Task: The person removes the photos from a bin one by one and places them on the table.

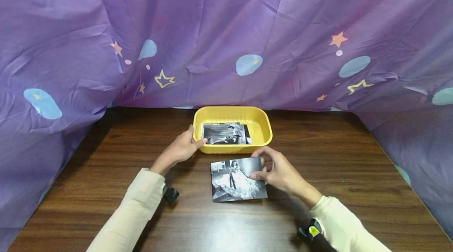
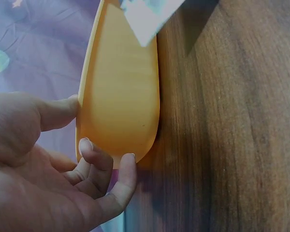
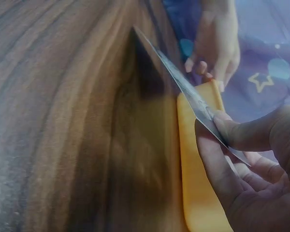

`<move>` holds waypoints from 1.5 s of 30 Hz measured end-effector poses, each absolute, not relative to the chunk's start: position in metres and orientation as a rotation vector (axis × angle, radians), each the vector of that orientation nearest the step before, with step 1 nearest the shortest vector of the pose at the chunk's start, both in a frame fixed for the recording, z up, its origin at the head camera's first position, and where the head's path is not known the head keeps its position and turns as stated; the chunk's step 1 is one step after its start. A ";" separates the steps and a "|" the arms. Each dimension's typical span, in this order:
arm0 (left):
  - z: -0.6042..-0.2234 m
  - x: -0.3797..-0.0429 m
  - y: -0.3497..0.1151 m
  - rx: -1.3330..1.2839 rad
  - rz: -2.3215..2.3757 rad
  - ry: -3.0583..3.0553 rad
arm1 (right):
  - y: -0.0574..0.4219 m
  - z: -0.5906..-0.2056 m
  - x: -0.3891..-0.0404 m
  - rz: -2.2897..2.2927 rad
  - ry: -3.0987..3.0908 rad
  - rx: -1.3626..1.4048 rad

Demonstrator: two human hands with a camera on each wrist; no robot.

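At its left end, a yellow plastic basket (image 1: 261, 146) is held by my left hand (image 1: 180, 147), thumb over the rim and fingers against the outside. In the left wrist view, those fingers (image 2: 122, 186) curl at the basket's corner. Inside the basket lie a few black-and-white photos (image 1: 226, 134), stacked so that the lower ones are mostly hidden. Between thumb and fingers, my right hand (image 1: 279, 170) pinches one black-and-white photo (image 1: 236, 183) showing a figure in a wide pale gown. This photo is tilted above the table, in front of the basket, as the right wrist view shows.
The dark wooden table (image 1: 329, 165) extends to both sides of the basket. Behind it hangs a purple curtain (image 1: 212, 28) with stars and blue shapes, its folds reaching the table's back edge. A small black device (image 1: 170, 195) sits at the left wrist, another at the right.
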State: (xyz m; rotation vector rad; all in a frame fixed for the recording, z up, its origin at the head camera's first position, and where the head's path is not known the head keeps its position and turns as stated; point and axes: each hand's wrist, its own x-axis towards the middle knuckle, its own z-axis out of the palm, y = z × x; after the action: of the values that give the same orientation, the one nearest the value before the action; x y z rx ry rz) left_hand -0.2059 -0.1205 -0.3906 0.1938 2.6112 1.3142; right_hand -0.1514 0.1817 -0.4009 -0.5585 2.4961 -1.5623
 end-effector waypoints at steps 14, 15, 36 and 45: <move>-0.392 -0.206 -0.120 0.186 1.322 2.611 | 0.178 -0.424 -0.153 -1.095 2.884 -0.660; -0.392 -0.205 -0.120 0.186 1.324 2.611 | 0.177 -0.425 -0.152 -1.070 2.893 -0.656; -0.393 -0.206 -0.119 0.179 1.323 2.608 | 0.176 -0.420 -0.153 -0.802 2.986 -0.667; -0.391 -0.206 -0.120 0.184 1.308 2.618 | 0.177 -0.376 -0.182 -1.044 2.709 -0.804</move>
State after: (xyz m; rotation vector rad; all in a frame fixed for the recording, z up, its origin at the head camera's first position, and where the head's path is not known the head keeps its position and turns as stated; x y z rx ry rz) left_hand -0.2065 -0.1197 -0.3912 0.1841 2.6178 1.3077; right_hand -0.1823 0.1772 -0.3759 -0.8039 2.7094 -1.0436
